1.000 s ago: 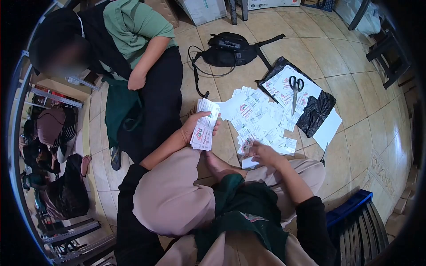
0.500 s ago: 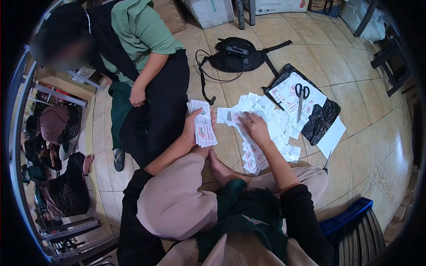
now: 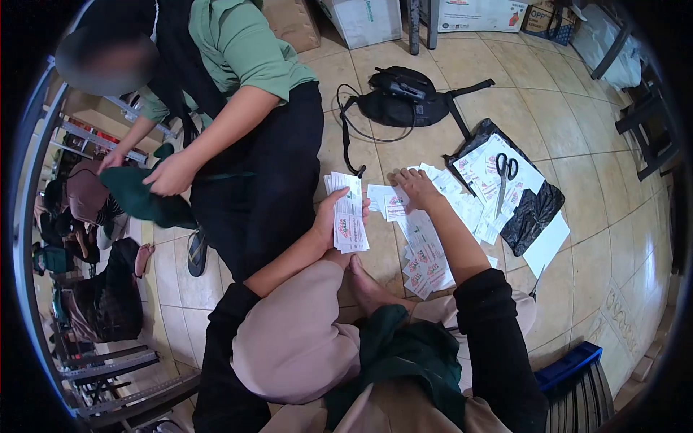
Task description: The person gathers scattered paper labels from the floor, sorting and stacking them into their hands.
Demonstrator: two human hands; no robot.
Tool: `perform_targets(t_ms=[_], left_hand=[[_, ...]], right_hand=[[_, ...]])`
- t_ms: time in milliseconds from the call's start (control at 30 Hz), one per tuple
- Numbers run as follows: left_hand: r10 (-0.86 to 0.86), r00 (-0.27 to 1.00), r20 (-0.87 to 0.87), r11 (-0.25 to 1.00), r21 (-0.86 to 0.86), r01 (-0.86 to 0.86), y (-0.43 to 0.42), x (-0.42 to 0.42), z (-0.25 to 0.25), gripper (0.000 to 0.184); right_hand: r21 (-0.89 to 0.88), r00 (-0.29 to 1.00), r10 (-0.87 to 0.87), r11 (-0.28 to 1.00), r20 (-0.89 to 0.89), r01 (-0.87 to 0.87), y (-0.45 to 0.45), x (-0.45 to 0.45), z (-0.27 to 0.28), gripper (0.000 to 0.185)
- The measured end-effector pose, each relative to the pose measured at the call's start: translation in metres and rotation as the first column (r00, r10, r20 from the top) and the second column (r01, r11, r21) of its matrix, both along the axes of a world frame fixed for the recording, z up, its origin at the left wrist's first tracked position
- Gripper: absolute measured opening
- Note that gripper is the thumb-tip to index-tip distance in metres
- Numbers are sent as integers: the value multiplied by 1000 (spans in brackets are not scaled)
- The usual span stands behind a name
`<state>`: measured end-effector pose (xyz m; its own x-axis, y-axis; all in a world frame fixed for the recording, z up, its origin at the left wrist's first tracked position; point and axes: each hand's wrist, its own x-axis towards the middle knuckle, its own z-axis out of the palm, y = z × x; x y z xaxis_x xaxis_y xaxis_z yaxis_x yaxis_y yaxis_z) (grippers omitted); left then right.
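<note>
My left hand (image 3: 328, 218) is wrapped round a stack of printed paper slips (image 3: 349, 225), held upright above my shin. My right hand (image 3: 417, 189) rests on the upper left part of a spread of loose printed slips (image 3: 427, 249) on the tiled floor, its fingers spread. One slip (image 3: 395, 208) lies just left of that hand. Right of the spread, black-handled scissors (image 3: 503, 180) lie on more papers (image 3: 478, 163) on a black plastic bag (image 3: 533, 216).
A co-worker in a green top (image 3: 242, 54) sits at the left, holding dark green cloth (image 3: 141, 196). Beyond the slips lies a black bag with straps (image 3: 404, 101). Boxes (image 3: 369, 20) and a dark stool (image 3: 646, 130) stand farther off; a blue-edged rack (image 3: 570, 372) is at lower right.
My right hand has moved up and away from my knee onto the upper slips. My left hand keeps the stack. The co-worker has lifted the green cloth with both hands.
</note>
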<state>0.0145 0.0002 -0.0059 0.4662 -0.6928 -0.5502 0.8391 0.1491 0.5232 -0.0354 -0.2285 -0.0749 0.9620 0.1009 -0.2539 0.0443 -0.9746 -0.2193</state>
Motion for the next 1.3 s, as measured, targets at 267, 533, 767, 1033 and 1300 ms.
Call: perform_targets(t_ms=[267,533,767,1033,1300], left_hand=[[-14,999,-42,1000,-23,13,0,0,1,37],[37,996,-83,999,0,-37,2,1,-11,33],[18,996,-91,998,57,-13,8,4,-21,39],[-428,888,-168,874,-328,360,0,-14,24,55],[-517,848,-114,821,-347,454,9,-9,7,59]], right_hand=[[81,982,34,995,188,-50,-2,4,-13,38],[471,876,-182,880,447,-57,-7,-12,14,10],[317,584,-192,941,789,-120,19,-70,87,24],[312,561,-180,938,808,-148,55,-101,98,16],[340,710,-106,920,696,-196,56,-99,113,33]])
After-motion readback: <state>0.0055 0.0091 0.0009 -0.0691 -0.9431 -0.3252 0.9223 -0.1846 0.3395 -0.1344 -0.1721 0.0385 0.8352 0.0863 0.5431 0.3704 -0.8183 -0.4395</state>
